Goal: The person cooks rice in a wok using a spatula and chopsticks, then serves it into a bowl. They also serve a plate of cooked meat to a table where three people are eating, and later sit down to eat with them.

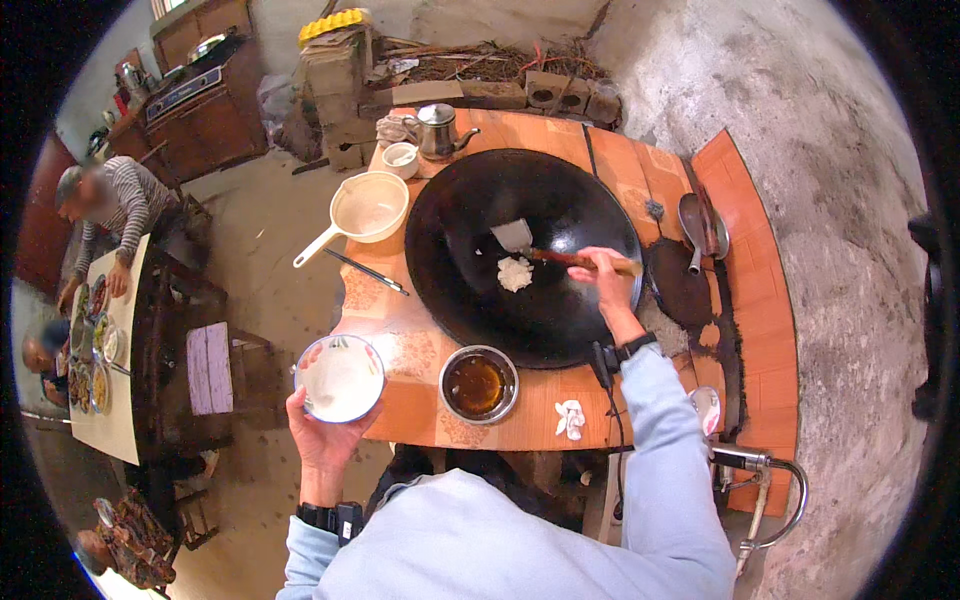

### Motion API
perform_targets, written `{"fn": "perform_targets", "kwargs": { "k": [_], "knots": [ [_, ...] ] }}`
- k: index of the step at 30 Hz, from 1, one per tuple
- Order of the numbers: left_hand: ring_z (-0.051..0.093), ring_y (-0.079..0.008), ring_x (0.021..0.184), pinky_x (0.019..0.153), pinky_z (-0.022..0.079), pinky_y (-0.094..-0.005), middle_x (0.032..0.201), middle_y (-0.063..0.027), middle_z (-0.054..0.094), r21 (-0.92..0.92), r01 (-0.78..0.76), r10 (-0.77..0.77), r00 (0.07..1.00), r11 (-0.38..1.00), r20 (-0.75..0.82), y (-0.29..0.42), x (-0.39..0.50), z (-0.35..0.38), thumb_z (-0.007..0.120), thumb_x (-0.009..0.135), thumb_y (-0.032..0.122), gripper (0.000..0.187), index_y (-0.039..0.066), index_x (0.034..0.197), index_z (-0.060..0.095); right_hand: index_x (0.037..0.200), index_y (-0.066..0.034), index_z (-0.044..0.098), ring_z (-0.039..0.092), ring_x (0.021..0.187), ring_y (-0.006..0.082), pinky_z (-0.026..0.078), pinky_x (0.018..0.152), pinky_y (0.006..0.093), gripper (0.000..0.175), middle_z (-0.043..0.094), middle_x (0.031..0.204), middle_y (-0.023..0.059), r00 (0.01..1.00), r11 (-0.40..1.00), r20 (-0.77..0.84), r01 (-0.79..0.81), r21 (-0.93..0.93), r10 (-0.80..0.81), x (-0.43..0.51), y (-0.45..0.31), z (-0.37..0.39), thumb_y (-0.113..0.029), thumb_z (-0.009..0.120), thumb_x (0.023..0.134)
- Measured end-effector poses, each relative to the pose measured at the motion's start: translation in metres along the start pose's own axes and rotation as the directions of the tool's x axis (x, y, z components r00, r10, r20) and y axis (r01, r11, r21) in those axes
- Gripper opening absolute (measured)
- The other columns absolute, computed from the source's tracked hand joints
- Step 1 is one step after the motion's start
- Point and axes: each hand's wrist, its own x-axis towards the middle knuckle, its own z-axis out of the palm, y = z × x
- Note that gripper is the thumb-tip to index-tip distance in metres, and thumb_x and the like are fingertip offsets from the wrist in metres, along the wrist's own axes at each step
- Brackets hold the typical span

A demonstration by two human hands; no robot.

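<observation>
My left hand [330,435] holds a white bowl [341,379] with a blue rim, tilted so its inside faces up, beside the tiled stove top. In my right hand [606,279] is the wooden handle of a metal spatula [513,235]. The spatula's blade lies inside a large black wok [465,300], just above a small white clump of food that looks like rice [515,274]. Between the bowl and the wok's near edge stands a metal bowl [478,385] of brown liquid.
A white strainer [369,206], black chopsticks [367,271], a small cup [400,159] and a metal kettle [437,131] line the wok's left side. Crumpled tissue [570,418] lies near the front edge, a ladle [694,225] at right. Several people sit around a food-covered table [112,442] at left.
</observation>
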Motion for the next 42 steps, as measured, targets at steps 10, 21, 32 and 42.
{"fn": "perform_targets", "kwargs": {
  "k": [10, 21, 32, 42],
  "knots": [
    [0.036, -0.0435, 0.128, 0.095, 0.042, -0.0515, 0.142, -0.0154, 0.036, -0.039, 0.028, -0.028, 1.000, 0.999, -0.003, -0.007, 0.013, -0.002, 0.057, 0.079, 0.044, 0.072, 0.017, 0.141, 0.033, 0.084, 0.0032, 0.062, 0.068, 0.065, 0.0228, 0.057, 0.055, 0.0291, 0.016, 0.066, 0.089, 0.0124, 0.988, 0.989, -0.096, -0.127, -0.076, 0.120, -0.047, 0.031, -0.017, -0.010, 0.053, 0.087],
    [0.042, -0.0366, 0.125, 0.092, 0.046, -0.0525, 0.139, -0.0133, 0.041, 0.022, 0.019, -0.017, 0.997, 1.000, -0.080, -0.011, 0.013, 0.000, 0.057, 0.076, 0.046, 0.073, 0.016, 0.139, 0.035, 0.083, 0.0026, 0.060, 0.069, 0.068, 0.0280, 0.058, 0.057, 0.0321, 0.021, 0.065, 0.096, 0.0156, 0.980, 0.981, -0.042, -0.195, 0.003, 0.195, -0.031, 0.028, -0.016, -0.013, 0.050, 0.091],
    [0.045, -0.0304, 0.124, 0.090, 0.046, -0.0461, 0.138, -0.0086, 0.043, 0.002, 0.041, -0.041, 0.999, 0.999, -0.022, -0.017, 0.015, -0.002, 0.056, 0.078, 0.049, 0.067, 0.020, 0.136, 0.039, 0.082, 0.0030, 0.063, 0.067, 0.061, 0.0226, 0.057, 0.053, 0.0278, 0.019, 0.066, 0.084, 0.0126, 0.994, 0.978, -0.078, -0.086, -0.191, 0.072, -0.015, 0.007, -0.017, -0.011, 0.050, 0.086],
    [0.049, -0.0273, 0.114, 0.089, 0.049, -0.0452, 0.129, -0.0155, 0.048, 0.791, 0.135, 0.179, 0.939, 0.596, -0.295, -0.049, 0.088, -0.084, 0.042, 0.095, 0.032, 0.047, 0.006, 0.134, 0.039, 0.089, 0.0018, 0.064, 0.066, 0.069, 0.0251, 0.057, 0.063, 0.0329, 0.019, 0.063, 0.086, 0.0128, 0.988, 0.984, -0.040, -0.152, -0.095, 0.148, 0.000, 0.005, 0.016, -0.014, 0.064, 0.079]
  ]
}}
